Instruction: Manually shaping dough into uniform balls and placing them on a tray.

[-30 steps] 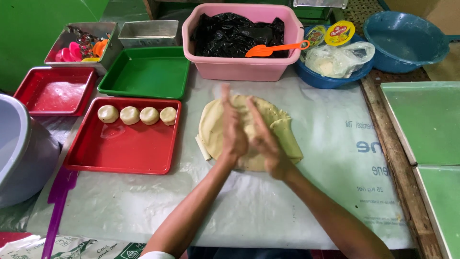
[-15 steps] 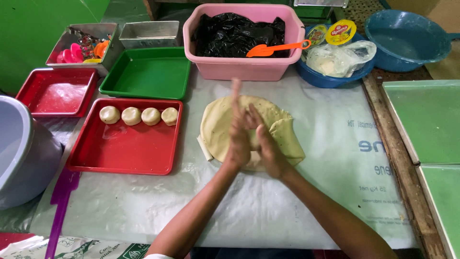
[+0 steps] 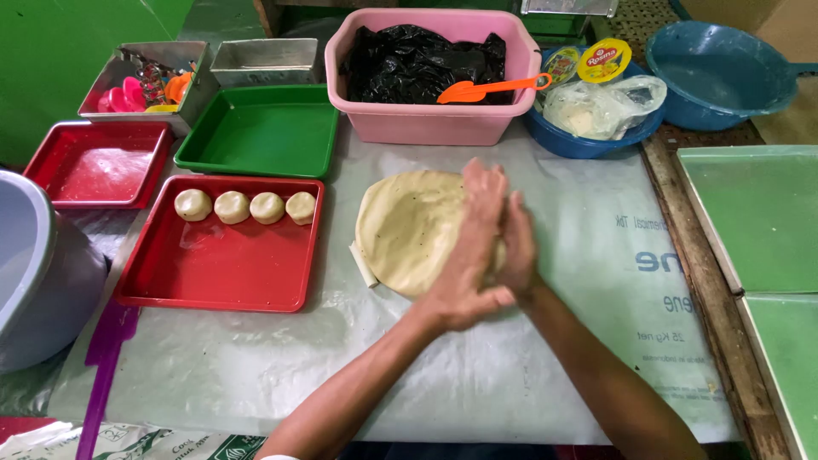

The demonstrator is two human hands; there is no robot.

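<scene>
A flat, pale sheet of dough (image 3: 409, 228) lies on the plastic-covered table (image 3: 562, 341) in the middle of the view. My left hand (image 3: 467, 251) and my right hand (image 3: 516, 247) are pressed close together, fingers straight, at the dough's right edge. What is between the palms is hidden; a bit of dough shows beside them. Several small dough balls (image 3: 245, 207) sit in a row along the far side of a red tray (image 3: 217, 264) left of the dough.
A pink tub (image 3: 430, 123) with black plastic and an orange scoop (image 3: 490, 88) stands behind. A green tray (image 3: 260, 132), a second red tray (image 3: 94, 164), metal tins (image 3: 260, 61), blue bowls (image 3: 724, 72) and a grey bucket (image 3: 38, 281) surround the work area. Green boards (image 3: 763, 217) lie right.
Both hands have shifted from over the middle of the dough to its right edge, palms now together. More of the dough sheet is uncovered.
</scene>
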